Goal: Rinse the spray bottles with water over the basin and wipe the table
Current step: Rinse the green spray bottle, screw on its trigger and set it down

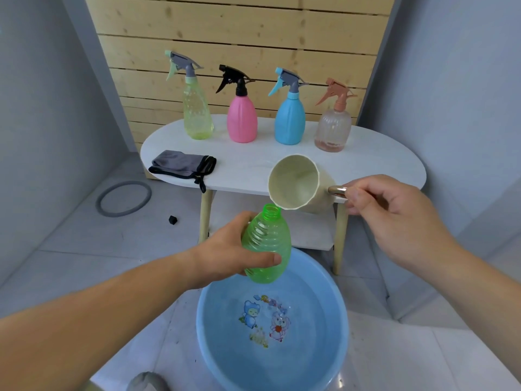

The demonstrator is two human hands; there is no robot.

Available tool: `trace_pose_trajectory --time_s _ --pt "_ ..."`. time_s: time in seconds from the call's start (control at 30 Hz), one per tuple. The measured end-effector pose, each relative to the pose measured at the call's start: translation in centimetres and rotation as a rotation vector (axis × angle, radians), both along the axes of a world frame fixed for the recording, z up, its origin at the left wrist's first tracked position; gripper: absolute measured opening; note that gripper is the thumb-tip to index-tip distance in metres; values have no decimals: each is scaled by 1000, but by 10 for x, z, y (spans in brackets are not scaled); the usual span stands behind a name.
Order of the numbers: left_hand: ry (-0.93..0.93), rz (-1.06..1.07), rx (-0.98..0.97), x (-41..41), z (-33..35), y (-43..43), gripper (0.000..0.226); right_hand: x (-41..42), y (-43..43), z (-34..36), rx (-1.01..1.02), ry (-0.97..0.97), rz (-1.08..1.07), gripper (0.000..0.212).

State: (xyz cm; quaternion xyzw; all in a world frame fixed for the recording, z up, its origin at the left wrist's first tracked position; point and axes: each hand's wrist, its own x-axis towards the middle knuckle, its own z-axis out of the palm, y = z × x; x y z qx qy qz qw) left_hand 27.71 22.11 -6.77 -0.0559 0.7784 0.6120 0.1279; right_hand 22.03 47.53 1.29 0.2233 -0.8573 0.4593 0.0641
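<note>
My left hand (225,253) grips a green ribbed bottle (267,244) with no spray head, held tilted over the blue basin (214,334). My right hand (394,213) holds the shiny handle of a cream scoop cup (298,183), tipped so its rim sits just above the bottle's open neck. On the white oval table (380,162) stand several spray bottles: a yellow-green one (197,108), a pink one (242,117), a blue one (290,119) and a clear pinkish one (334,128). A grey cloth (181,165) lies on the table's left end.
A wooden slat panel (239,29) stands behind the table. On the floor at the left lie a grey ring (124,197) and a small black piece (172,220). The basin holds water and has cartoon pictures on its bottom.
</note>
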Motion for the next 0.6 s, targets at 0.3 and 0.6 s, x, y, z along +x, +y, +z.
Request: trace_pose_trajectory --time_s 0.3,0.6 --pt "-1 2 -10 -2 -2 1 84 0 1 0 37 46 -3 18" --pt "-4 -2 -14 -3 -5 1 83 1 0 2 51 106 -4 15"
